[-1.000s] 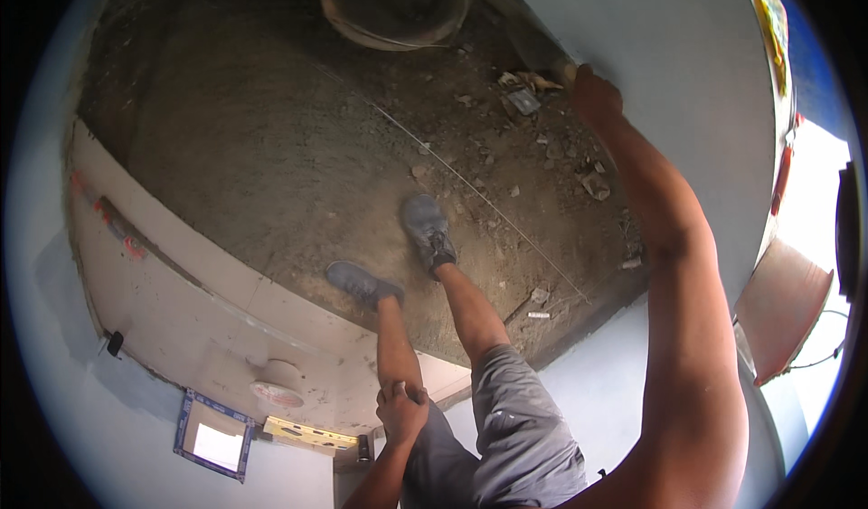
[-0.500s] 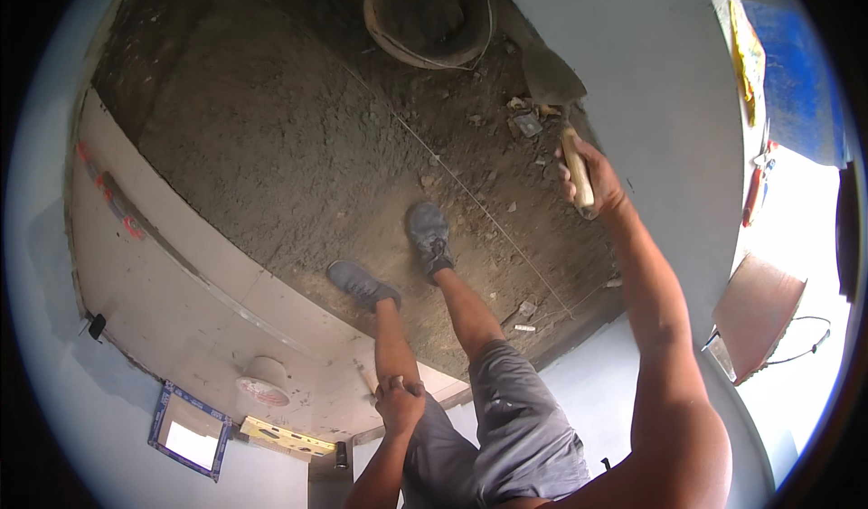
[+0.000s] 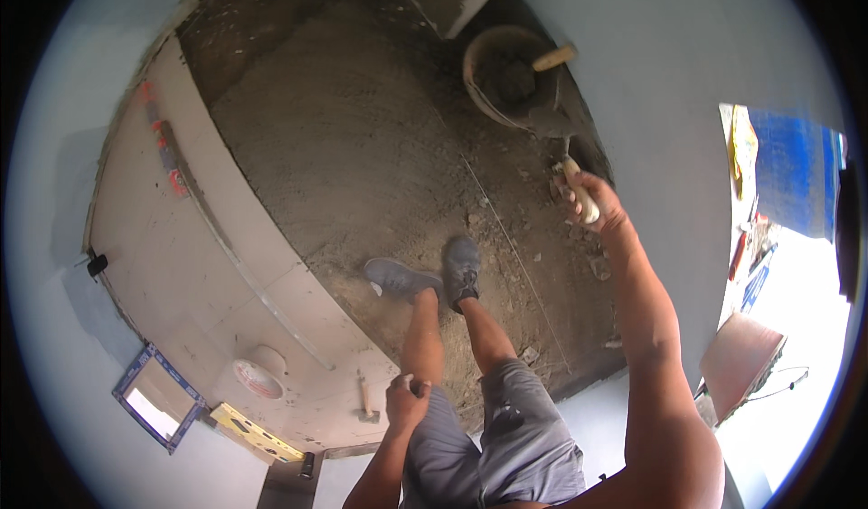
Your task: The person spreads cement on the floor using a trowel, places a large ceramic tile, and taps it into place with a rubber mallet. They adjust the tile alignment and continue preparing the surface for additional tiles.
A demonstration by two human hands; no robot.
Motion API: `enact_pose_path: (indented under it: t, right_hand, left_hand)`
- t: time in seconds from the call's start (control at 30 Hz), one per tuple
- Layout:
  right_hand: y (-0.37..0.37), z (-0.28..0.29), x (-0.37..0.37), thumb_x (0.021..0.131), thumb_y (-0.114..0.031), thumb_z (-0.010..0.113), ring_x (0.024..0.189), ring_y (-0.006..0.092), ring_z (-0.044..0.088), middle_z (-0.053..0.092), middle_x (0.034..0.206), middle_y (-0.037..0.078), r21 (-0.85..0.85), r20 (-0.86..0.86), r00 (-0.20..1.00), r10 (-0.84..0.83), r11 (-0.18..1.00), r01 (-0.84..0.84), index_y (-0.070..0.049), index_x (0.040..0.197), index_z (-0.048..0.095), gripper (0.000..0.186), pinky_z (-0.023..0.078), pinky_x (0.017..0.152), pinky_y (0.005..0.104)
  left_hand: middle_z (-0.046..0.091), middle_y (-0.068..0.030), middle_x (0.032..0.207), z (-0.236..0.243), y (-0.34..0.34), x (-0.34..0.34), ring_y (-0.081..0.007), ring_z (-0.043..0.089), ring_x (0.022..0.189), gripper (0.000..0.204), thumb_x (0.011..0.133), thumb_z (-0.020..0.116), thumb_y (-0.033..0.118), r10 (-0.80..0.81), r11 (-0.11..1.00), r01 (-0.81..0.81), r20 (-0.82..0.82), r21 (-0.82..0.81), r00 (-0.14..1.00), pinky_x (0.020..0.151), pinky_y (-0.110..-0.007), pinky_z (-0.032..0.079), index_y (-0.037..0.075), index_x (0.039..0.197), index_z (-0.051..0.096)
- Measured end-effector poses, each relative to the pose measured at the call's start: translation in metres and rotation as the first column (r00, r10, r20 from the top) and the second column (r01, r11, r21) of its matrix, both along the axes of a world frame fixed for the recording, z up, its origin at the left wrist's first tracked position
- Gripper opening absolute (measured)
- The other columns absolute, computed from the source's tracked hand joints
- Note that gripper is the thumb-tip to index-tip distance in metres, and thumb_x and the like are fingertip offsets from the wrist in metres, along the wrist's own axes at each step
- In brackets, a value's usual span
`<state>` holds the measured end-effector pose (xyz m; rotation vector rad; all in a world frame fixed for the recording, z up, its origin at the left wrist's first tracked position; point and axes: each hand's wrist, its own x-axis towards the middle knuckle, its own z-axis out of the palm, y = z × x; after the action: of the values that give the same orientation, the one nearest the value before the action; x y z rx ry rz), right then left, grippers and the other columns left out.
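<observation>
My right hand (image 3: pixel 595 203) is closed round the wooden handle of a trowel (image 3: pixel 550 124). Its metal blade points away from me, at the near right rim of a round bucket (image 3: pixel 470 80) that holds grey mortar (image 3: pixel 506 80). Another wooden handle (image 3: pixel 553 58) sticks out over that bucket's right side. My left hand (image 3: pixel 408 402) rests by my left knee with its fingers curled; whether anything is inside them is hidden. Under my shoes lies rough grey mortar (image 3: pixel 325 129), with a taut string (image 3: pixel 506 229) running across it.
Pale tiles (image 3: pixel 262 283) border the mortar on the left. On them are a long metal straightedge (image 3: pixel 244 269), a white tub (image 3: pixel 262 371) and a hammer (image 3: pixel 365 399). A yellow level (image 3: pixel 256 432) lies near a blue-edged frame (image 3: pixel 158 396). A grey wall (image 3: pixel 669 147) rises close on the right.
The trowel blade has gone from the rubble by the right wall to the bucket's rim. The view has shifted, bringing the hammer into sight. My left hand stays by the knee.
</observation>
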<state>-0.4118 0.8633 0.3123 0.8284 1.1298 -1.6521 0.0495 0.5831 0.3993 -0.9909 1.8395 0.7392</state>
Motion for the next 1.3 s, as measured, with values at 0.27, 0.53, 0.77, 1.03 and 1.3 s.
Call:
enact_pose_path:
  t: [0.27,0.53,0.77,1.03,1.3]
  right_hand:
    - [-0.009,-0.003,-0.040,0.093,-0.028,0.060,0.058,0.0173,0.057,0.059,0.075,0.007,0.317,-0.170,0.970,0.171,0.942,-0.111,-0.001,0.103,0.060,0.029,0.049,0.050,0.0292]
    - [-0.017,0.192,0.180,0.085,-0.009,0.061,0.057,0.0213,0.060,0.064,0.067,0.011,0.445,0.517,0.415,0.748,0.180,-0.877,-0.004,0.077,0.070,0.013,0.042,0.044,0.0350]
    - [0.090,0.148,0.257,0.088,-0.025,0.062,0.067,0.0282,0.067,0.071,0.086,0.014,0.688,-0.378,-0.072,0.923,0.228,-0.689,-0.003,0.100,0.070,0.026,0.055,0.056,0.0391]
    - [-0.055,0.246,0.051,0.093,-0.014,0.055,0.080,0.0242,0.069,0.068,0.093,0.013,0.512,-0.212,0.801,0.560,0.762,-0.397,0.001,0.114,0.061,0.026,0.057,0.066,0.0349]
    - [-0.142,0.239,-0.185,0.096,-0.017,0.058,0.076,0.0191,0.065,0.066,0.092,0.011,0.478,-0.739,0.619,0.267,0.855,0.203,0.004,0.109,0.064,0.026,0.055,0.066,0.0308]
  left_hand:
    - [0.060,-0.0231,0.126,-0.010,0.003,-0.006,-0.0378,0.055,0.120,0.058,0.084,0.066,0.046,-0.022,0.998,0.023,-0.021,0.062,1.000,0.101,-0.044,0.046,0.002,0.122,0.063]
    - [0.060,-0.0261,0.128,0.014,-0.079,0.037,-0.0367,0.058,0.121,0.067,0.088,0.064,0.046,0.521,0.827,-0.498,-0.026,0.260,0.853,0.102,-0.040,0.045,-0.007,0.128,0.057]
    - [0.066,-0.0207,0.113,0.004,-0.109,0.116,-0.0379,0.063,0.107,0.043,0.091,0.058,0.033,0.133,0.990,-0.105,-0.353,0.097,0.926,0.091,-0.041,0.049,-0.002,0.116,0.063]
    - [0.067,-0.0069,0.078,-0.055,-0.052,0.145,-0.0131,0.059,0.073,0.030,0.093,0.060,0.028,0.702,0.707,-0.673,-0.100,0.217,0.705,0.063,-0.034,0.047,0.000,0.093,0.071]
    - [0.071,-0.0150,0.095,-0.041,-0.098,0.030,-0.0205,0.064,0.084,0.033,0.087,0.065,0.023,0.844,0.536,-0.842,-0.020,0.058,0.536,0.074,-0.035,0.050,-0.004,0.104,0.070]
